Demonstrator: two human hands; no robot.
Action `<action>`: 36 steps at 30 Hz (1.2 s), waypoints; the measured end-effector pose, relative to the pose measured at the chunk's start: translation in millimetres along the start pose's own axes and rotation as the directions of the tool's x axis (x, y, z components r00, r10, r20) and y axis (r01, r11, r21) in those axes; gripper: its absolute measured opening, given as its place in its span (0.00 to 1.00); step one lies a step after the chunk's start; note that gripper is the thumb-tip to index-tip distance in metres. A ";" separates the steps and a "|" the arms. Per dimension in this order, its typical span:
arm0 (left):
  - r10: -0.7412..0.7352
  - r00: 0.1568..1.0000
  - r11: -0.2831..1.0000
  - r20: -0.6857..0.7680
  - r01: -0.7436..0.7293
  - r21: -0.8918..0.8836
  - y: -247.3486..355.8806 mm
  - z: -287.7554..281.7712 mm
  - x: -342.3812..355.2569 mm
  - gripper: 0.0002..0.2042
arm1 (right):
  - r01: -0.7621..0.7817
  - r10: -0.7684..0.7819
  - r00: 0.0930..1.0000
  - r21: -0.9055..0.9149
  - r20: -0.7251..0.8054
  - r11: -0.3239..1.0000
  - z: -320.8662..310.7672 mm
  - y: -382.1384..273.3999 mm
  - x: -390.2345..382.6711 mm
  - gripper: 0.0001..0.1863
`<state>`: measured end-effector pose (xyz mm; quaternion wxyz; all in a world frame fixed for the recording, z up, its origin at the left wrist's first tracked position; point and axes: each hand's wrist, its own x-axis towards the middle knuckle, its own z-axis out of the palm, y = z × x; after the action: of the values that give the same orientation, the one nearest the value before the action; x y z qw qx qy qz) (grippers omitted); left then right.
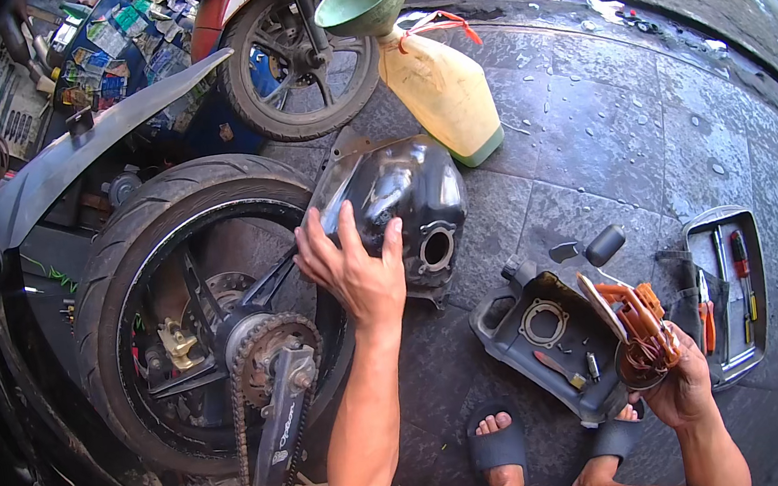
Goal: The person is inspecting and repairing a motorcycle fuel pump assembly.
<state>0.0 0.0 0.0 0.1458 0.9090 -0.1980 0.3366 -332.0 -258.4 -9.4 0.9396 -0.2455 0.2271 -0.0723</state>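
My left hand lies with fingers spread on a glossy black motorcycle fuel tank that rests on the tiled floor beside the rear wheel. My right hand grips an orange and white pump assembly with wires, held above a black plastic tray. The tray holds a round gasket ring and small screws.
A yellowish plastic jug with a green funnel stands behind the tank. An open tool case with pliers and screwdrivers lies at right. A second bike's wheel is at the back. My sandalled feet are below.
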 end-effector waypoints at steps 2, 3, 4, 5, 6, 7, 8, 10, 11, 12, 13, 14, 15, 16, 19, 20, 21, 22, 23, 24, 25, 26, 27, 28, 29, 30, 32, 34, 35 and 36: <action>-0.102 0.991 0.986 0.082 0.090 0.142 1.0 2.5 7.8 0.28 | -0.018 0.020 0.999 0.033 -0.049 0.999 1.7 2.0 0.6 0.27; -0.103 0.991 0.986 0.089 0.090 0.143 -0.8 4.5 7.9 0.28 | -0.022 0.024 0.998 0.035 -0.056 0.999 5.6 -0.8 -1.0 0.27; -0.096 0.989 0.983 0.113 0.076 0.170 -4.3 5.4 6.8 0.26 | -0.031 0.036 0.995 0.050 -0.094 0.998 9.5 -3.6 -2.3 0.26; -0.089 0.987 0.979 0.136 0.061 0.196 -6.5 6.4 5.8 0.25 | -0.039 0.048 0.990 0.066 -0.132 0.997 10.5 -5.2 -2.4 0.26; -0.088 0.990 0.981 0.114 0.065 0.185 -7.0 7.8 6.1 0.24 | -0.039 0.046 0.993 0.069 -0.105 0.997 4.2 -4.8 -2.3 0.26; -0.083 0.990 0.981 0.116 0.061 0.185 -7.1 8.4 7.1 0.24 | -0.037 0.045 0.993 0.073 -0.107 0.997 1.2 -4.8 -0.5 0.26; -0.084 0.990 0.980 0.115 0.061 0.192 -7.1 8.5 8.5 0.23 | -0.041 0.048 0.995 0.082 -0.092 0.996 -1.2 -4.7 1.4 0.26; -0.085 0.990 0.981 0.115 0.062 0.185 -8.1 9.5 8.0 0.23 | -0.048 0.056 0.995 0.097 -0.081 0.994 -3.6 -4.8 4.4 0.26; -0.082 0.989 0.981 0.119 0.058 0.187 -9.0 10.3 6.8 0.23 | -0.047 0.057 0.994 0.105 -0.094 0.993 -2.6 -5.0 5.6 0.26; -0.077 0.990 0.980 0.118 0.053 0.192 -10.1 11.2 6.0 0.23 | -0.045 0.056 0.993 0.112 -0.105 0.993 -2.1 -5.0 7.3 0.26; -0.072 0.990 0.979 0.117 0.048 0.197 -11.1 12.0 5.0 0.22 | -0.044 0.057 0.993 0.116 -0.106 0.992 -2.9 -4.6 8.3 0.26; -0.065 0.991 0.979 0.119 0.040 0.201 -11.4 11.8 4.4 0.20 | -0.048 0.060 0.990 0.096 -0.128 0.994 -3.8 -3.7 8.7 0.32; -0.063 0.991 0.978 0.120 0.037 0.205 -13.9 12.5 2.8 0.20 | -0.054 0.065 0.987 0.076 -0.148 0.996 -3.9 -2.8 9.4 0.38; -0.051 0.992 0.973 0.112 0.023 0.231 -17.3 14.1 0.7 0.18 | -0.056 0.068 0.987 0.080 -0.147 0.995 -3.1 -2.8 10.2 0.38; -0.030 0.995 0.968 0.100 0.004 0.250 -19.0 16.5 -1.2 0.15 | -0.048 0.064 0.985 0.101 -0.160 0.994 -3.1 -3.1 12.3 0.38; -0.031 0.994 0.966 0.102 0.004 0.258 -19.0 17.3 -1.7 0.15 | -0.053 0.067 0.990 0.112 -0.126 0.992 -6.8 -3.9 12.5 0.32; -0.031 0.994 0.964 0.103 0.002 0.267 -19.3 17.5 -1.6 0.15 | -0.059 0.070 0.993 0.125 -0.090 0.990 -8.5 -4.1 13.2 0.27; -0.032 0.994 0.963 0.103 0.003 0.269 -19.9 17.7 -2.0 0.15 | -0.061 0.073 0.993 0.126 -0.089 0.990 -5.1 -4.6 14.3 0.27; -0.027 0.995 0.964 0.097 0.000 0.267 -20.8 17.9 -2.7 0.15 | -0.061 0.074 0.990 0.109 -0.122 0.992 1.3 -5.7 15.4 0.32; -0.022 0.995 0.964 0.092 -0.003 0.264 -21.7 18.4 -3.2 0.15 | -0.061 0.075 0.985 0.093 -0.155 0.994 5.5 -5.8 16.7 0.37; -0.023 0.995 0.964 0.092 -0.002 0.266 -22.6 19.0 -3.6 0.15 | -0.063 0.077 0.985 0.093 -0.154 0.994 6.9 -5.0 18.0 0.37; -0.017 0.996 0.961 0.093 -0.009 0.276 -23.7 19.6 -4.0 0.16 | -0.066 0.082 0.983 0.105 -0.161 0.992 7.9 -4.2 19.2 0.37; -0.011 0.996 0.958 0.093 -0.016 0.285 -24.6 20.7 -4.6 0.17 | -0.067 0.087 0.982 0.117 -0.170 0.991 8.7 -3.8 20.0 0.37; -0.013 0.996 0.959 0.093 -0.014 0.284 -26.1 22.7 -6.0 0.17 | -0.068 0.087 0.982 0.115 -0.170 0.991 8.1 -3.3 20.6 0.37; -0.005 0.997 0.958 0.082 -0.019 0.285 -28.2 25.2 -7.8 0.18 | -0.074 0.092 0.987 0.136 -0.129 0.988 6.5 -2.4 21.4 0.35; 0.004 0.998 0.958 0.069 -0.024 0.287 -29.2 26.4 -8.5 0.18 | -0.081 0.095 0.992 0.158 -0.087 0.984 5.2 -1.6 22.5 0.33; 0.011 0.998 0.959 0.058 -0.027 0.281 -30.5 25.8 -8.4 0.19 | -0.089 0.099 0.994 0.156 -0.055 0.984 4.3 1.9 25.1 0.34; 0.015 0.999 0.963 0.047 -0.027 0.268 -26.7 23.6 -9.6 0.19 | -0.113 0.117 0.993 0.146 -0.014 0.983 3.0 3.4 26.2 0.34; 0.031 0.999 0.977 -0.032 -0.024 0.211 -21.4 19.2 -12.0 0.18 | -0.111 0.114 0.993 0.144 -0.014 0.983 3.9 4.9 26.3 0.34; 0.042 0.993 0.989 -0.110 -0.025 0.148 -13.4 15.5 -15.9 0.17 | -0.124 0.127 0.992 0.143 -0.010 0.982 5.1 6.6 25.7 0.34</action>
<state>3.7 9.7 -23.7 0.0839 0.8933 -0.1793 0.4035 -306.7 -256.9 -18.8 0.9552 -0.1622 0.2455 -0.0313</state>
